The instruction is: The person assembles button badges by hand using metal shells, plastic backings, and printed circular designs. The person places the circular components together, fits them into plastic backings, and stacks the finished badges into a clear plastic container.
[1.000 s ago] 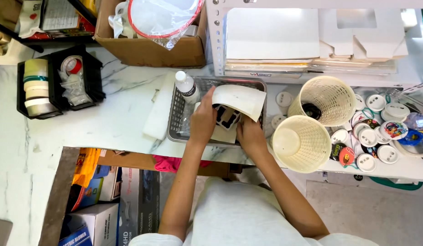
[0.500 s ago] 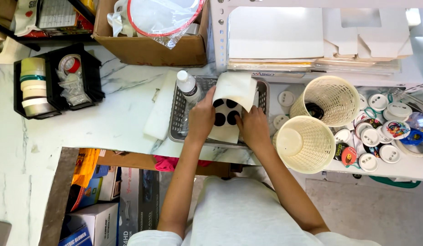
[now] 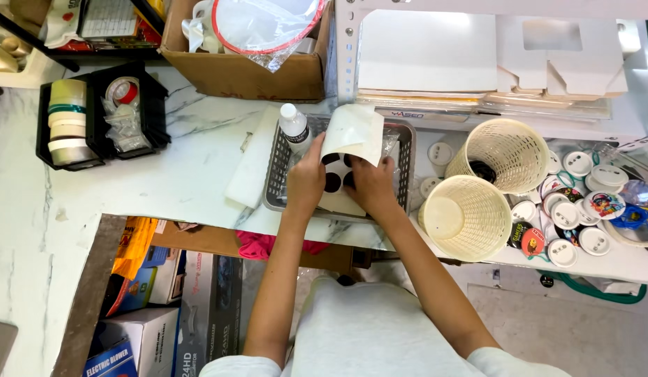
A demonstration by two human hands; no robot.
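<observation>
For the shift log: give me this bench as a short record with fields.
left hand: on sheet of black round stickers, beside white bottle
right hand: peeling white backing sheet upward
under the sheet: grey wire basket
to the right: two cream woven baskets, on their sides
far right: round button badges
far left: black tray of tape rolls

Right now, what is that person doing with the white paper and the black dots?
A person is using both hands over a grey plastic mesh basket on the white marble table. The left hand and right hand peel a curled white backing sheet up from a white sheet of round black stickers. A small white-capped bottle stands beside them.
</observation>
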